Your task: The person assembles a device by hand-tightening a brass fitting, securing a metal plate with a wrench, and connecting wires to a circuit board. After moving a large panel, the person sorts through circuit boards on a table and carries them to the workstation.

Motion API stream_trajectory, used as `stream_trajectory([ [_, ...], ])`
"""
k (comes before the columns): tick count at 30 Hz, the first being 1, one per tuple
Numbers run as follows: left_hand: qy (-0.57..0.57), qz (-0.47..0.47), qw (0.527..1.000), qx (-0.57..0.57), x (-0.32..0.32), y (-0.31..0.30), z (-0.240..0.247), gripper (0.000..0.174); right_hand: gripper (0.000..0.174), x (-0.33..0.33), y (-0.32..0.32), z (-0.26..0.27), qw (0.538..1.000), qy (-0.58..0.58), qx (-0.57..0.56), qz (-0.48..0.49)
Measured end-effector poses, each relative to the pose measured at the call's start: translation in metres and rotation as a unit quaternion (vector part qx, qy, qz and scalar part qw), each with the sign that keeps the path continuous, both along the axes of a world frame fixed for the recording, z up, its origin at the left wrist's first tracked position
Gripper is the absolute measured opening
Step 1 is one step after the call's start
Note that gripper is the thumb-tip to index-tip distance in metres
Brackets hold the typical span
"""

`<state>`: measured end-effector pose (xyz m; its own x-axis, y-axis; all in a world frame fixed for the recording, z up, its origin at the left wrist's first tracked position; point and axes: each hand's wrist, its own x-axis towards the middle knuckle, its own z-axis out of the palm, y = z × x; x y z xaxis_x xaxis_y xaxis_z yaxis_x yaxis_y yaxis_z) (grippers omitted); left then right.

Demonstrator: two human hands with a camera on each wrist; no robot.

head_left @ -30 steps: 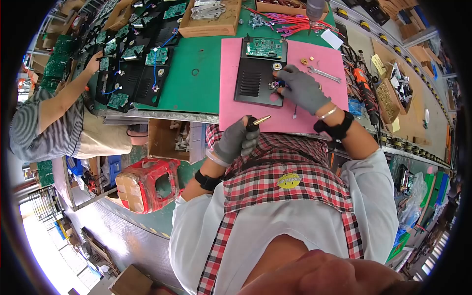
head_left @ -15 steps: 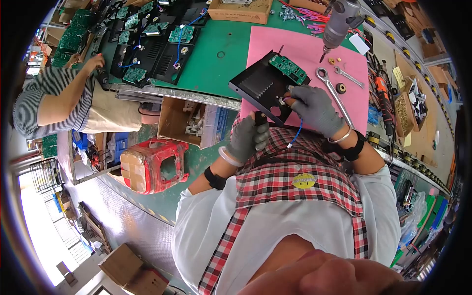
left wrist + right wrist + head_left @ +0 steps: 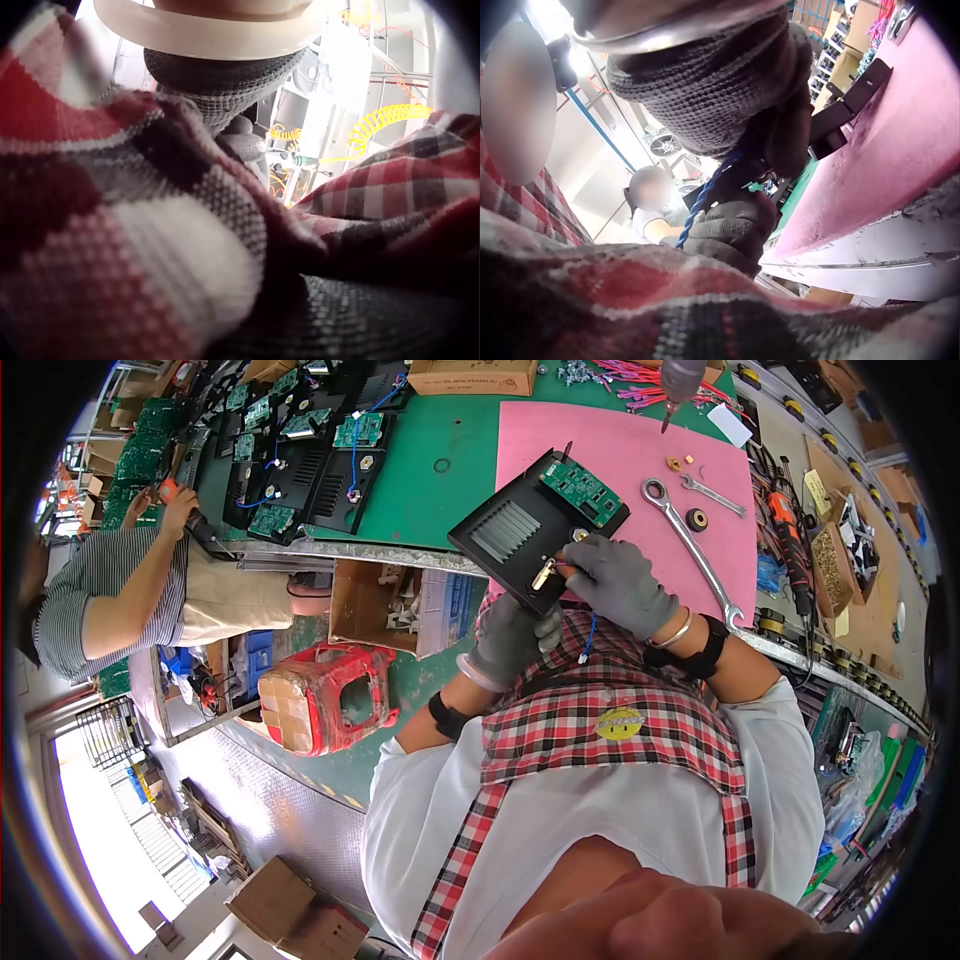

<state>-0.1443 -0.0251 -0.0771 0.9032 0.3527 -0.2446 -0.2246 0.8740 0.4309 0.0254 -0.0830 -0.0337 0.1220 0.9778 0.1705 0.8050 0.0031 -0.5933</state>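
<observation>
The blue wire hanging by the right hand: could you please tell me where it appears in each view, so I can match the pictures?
Head: right of centre, hanging below the gloved right hand; the blue wire ends in a white connector.
Left wrist: not in it.
Right wrist: left of centre, twisted, slanting down and left from the glove.
Shared landmark: the checked apron, low in both wrist views.

A: Foreground?

B: Red, black and white plaid cloth [image 3: 112,247], close and blurred, filling the lower left; more of it at right

A: Upper region?

B: Pale band [image 3: 210,43] across the top; below it, left hand [image 3: 225,86] in a grey knitted glove [image 3: 247,101]. Grip unreadable

A: Background?

B: Overexposed; yellow coil [image 3: 386,121] hangs right of the glove, well apart
</observation>
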Motion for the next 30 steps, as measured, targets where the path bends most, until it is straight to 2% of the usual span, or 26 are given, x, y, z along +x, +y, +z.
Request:
stream_trajectory([
  [4,-0.07,0.016,0.997,-0.041,0.002,-0.004,-0.008,0.052,0.016,0.001,0.0,-0.002,1.0,-0.007,-0.009,0.005],
  [7,-0.131,-0.012,0.991,-0.004,0.002,-0.004,-0.005,0.059,0.015,0.001,0.0,0.004,0.999,-0.004,-0.03,0.008],
  [10,-0.028,0.033,0.999,0.004,0.002,-0.006,0.007,0.068,0.015,0.001,-0.002,0.006,0.999,0.001,-0.026,0.021],
  [13,-0.058,0.021,0.998,0.027,-0.006,-0.001,-0.002,0.071,0.015,0.002,-0.004,0.003,0.999,-0.011,-0.043,0.031],
  [14,-0.055,0.005,0.998,0.03,-0.008,0.001,-0.003,0.068,0.015,0.002,-0.004,0.003,0.998,-0.016,-0.056,0.033],
  [17,0.159,-0.025,0.962,0.219,-0.017,0.005,-0.002,0.064,0.019,0.003,-0.005,0.006,0.993,-0.035,-0.099,0.056],
  [21,0.103,-0.031,0.974,0.199,-0.01,0.005,0.017,0.06,0.02,0.047,-0.024,0.0,0.995,0.009,0.097,0.025],
  [23,0.089,-0.021,0.973,0.212,-0.003,0.006,0.017,0.06,0.02,0.091,-0.039,0.001,0.989,-0.06,0.11,-0.081],
  [25,0.087,-0.004,0.967,0.239,0.013,0.007,0.023,0.06,0.021,0.124,-0.053,0.002,0.973,-0.159,0.06,-0.158],
  [28,0.029,0.005,0.979,0.203,0.038,0.014,0.005,0.047,0.021,0.141,-0.062,-0.017,0.97,-0.207,0.004,-0.129],
  [30,0.01,-0.011,0.987,0.158,0.05,0.018,-0.007,0.042,0.02,0.142,-0.062,-0.023,0.97,-0.213,0.007,-0.12],
])
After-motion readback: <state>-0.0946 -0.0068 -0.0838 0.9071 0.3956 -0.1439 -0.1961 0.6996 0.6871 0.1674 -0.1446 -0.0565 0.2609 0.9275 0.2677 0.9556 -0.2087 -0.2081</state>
